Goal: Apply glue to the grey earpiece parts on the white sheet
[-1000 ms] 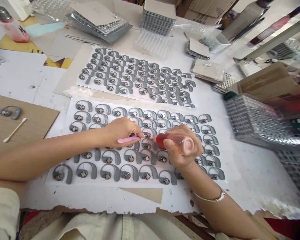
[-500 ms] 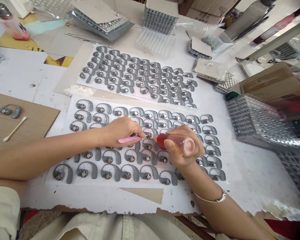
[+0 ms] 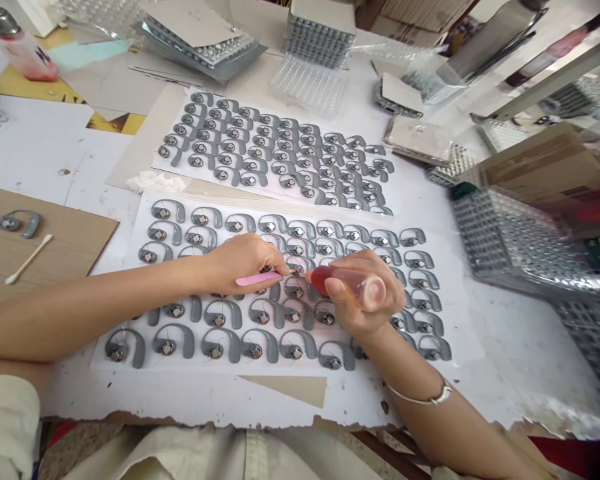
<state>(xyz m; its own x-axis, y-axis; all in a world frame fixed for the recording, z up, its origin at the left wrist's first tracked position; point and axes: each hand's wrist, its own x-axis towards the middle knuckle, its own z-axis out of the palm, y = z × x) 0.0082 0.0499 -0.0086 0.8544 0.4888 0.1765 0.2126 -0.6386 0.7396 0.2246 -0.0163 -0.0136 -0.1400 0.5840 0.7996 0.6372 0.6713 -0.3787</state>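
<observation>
My work surface is a white table [image 3: 505,333]. The front sheet [image 3: 200,333] carries rows of grey ear-hook pieces [image 3: 293,347]; a rear sheet [image 3: 200,175], similarly loaded, lies just behind it. A brown board [image 3: 75,267] is at the left. My right hand [image 3: 363,321] and left hand [image 3: 245,261] are positioned over the front sheet. The right fingers are wrapped around a red-tinted bottle [image 3: 353,283], red end toward the left hand. The left fingers pinch a pink-handled tool [image 3: 255,279] — tip directed rightward. A cotton swab [image 3: 29,260] rests on the board. One ear-hook unit [image 3: 296,269] lies on the front sheet at the tool tip — contact cannot be determined.
</observation>
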